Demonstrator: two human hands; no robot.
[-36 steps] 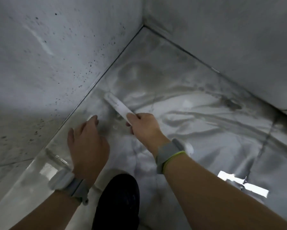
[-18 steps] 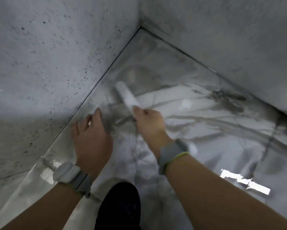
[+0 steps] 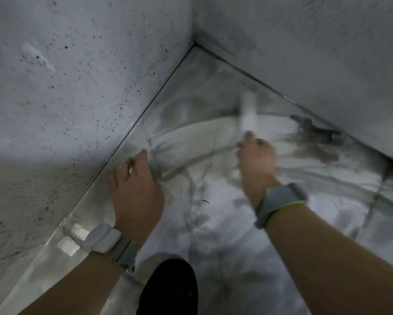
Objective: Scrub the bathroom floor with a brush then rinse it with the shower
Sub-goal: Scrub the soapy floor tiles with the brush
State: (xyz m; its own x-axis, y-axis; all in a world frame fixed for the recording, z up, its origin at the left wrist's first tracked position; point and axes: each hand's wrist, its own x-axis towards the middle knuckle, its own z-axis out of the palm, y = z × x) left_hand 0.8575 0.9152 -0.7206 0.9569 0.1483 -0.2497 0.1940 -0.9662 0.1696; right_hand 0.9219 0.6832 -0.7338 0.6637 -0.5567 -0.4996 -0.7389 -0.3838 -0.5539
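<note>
Two hands low: right hand [image 3: 256,159] grips white scrub brush [image 3: 248,113], which has swung from left wall across to far corner w/ dark grime patch [image 3: 316,142]. Left hand [image 3: 134,189] stays spread flat, bracing on wet marble floor [image 3: 213,223]. Scrubbing ongoing; rinse not started.

Speckled grey walls [image 3: 77,87] cornering wet, glossy marbled floor [image 3: 225,223].

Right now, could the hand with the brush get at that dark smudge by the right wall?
Probably yes. The right hand holds the brush beside the dark smudge, with only bare floor between them.
</note>
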